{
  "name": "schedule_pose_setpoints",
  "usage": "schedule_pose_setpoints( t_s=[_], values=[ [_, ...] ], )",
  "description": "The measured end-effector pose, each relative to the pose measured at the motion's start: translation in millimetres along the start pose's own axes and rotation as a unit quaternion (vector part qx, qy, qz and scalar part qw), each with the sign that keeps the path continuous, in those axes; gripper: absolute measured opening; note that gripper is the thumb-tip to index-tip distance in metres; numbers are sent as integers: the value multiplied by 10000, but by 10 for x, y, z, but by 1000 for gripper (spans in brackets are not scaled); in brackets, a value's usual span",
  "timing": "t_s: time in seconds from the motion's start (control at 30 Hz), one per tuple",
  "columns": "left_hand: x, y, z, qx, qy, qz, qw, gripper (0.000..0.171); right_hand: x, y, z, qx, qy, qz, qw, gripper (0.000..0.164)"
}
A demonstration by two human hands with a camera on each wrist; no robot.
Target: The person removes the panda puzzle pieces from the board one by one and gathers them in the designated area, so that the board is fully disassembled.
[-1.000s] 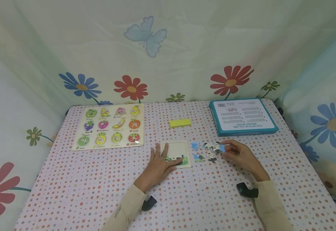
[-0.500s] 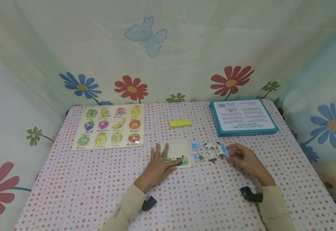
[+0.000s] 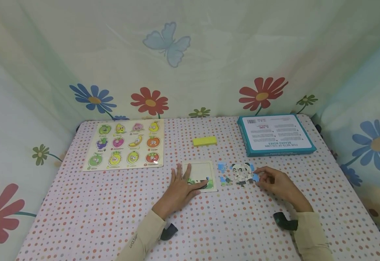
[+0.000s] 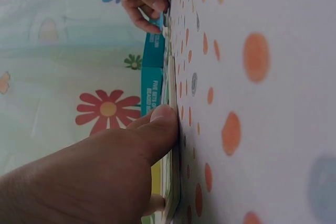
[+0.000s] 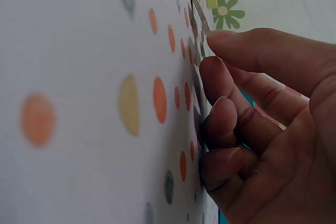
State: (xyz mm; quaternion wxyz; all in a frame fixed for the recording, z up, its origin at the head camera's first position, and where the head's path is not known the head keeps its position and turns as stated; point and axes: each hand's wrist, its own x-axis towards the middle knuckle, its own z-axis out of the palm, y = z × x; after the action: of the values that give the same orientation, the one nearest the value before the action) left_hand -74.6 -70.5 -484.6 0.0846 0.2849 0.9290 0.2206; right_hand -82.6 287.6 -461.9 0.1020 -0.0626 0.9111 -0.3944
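My left hand point(image 3: 178, 192) lies with spread fingers on a small square puzzle board point(image 3: 213, 174). Part of a green picture shows along the board's lower edge, partly covered by the fingers. Right of the board lie loose jigsaw pieces: a light blue one point(image 3: 222, 166), a blue-and-green one point(image 3: 225, 181) and a cluster forming a panda point(image 3: 238, 170). At the cluster's right side, my right hand point(image 3: 278, 183) pinches a blue-edged jigsaw piece point(image 3: 256, 177) between thumb and index finger. Its other fingers are curled against the tabletop in the right wrist view.
A fruit puzzle board point(image 3: 124, 145) lies at the back left. Behind the small board is a yellow block point(image 3: 204, 141). A teal box point(image 3: 276, 135) lies at the back right. The dotted tablecloth point(image 3: 229, 224) meets a flowered curtain point(image 3: 209, 79) at the rear.
My right hand has moved slightly right and toward me, with the blue-edged jigsaw piece shifting against the panda cluster. The left hand stays on the board. The head view has tilted a little.
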Motion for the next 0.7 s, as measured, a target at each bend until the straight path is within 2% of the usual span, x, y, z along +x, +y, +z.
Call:
schedule_pose_setpoints(
  t_s=[0.27, 0.47, 0.6, 0.7],
  values=[
    [-4, -5, 3, -85, -11, -6, 10000, 40, -2, 8, -1, 86, -30, -82, 9999, 28],
    [-10, -17, 11, -152, 1, 36, 9999, 39, 5, 8, 10, -43, 46, -13, 10000, 28],
    [-24, -33, 1, -287, -19, 129, 9995, 39, 39, -33, 27, -269, 280, -133, 9992, 25],
    [-39, -46, -19, -428, -46, 221, 9988, 39, 97, -110, 73, -343, 576, -426, 9968, 22]
  ],
)
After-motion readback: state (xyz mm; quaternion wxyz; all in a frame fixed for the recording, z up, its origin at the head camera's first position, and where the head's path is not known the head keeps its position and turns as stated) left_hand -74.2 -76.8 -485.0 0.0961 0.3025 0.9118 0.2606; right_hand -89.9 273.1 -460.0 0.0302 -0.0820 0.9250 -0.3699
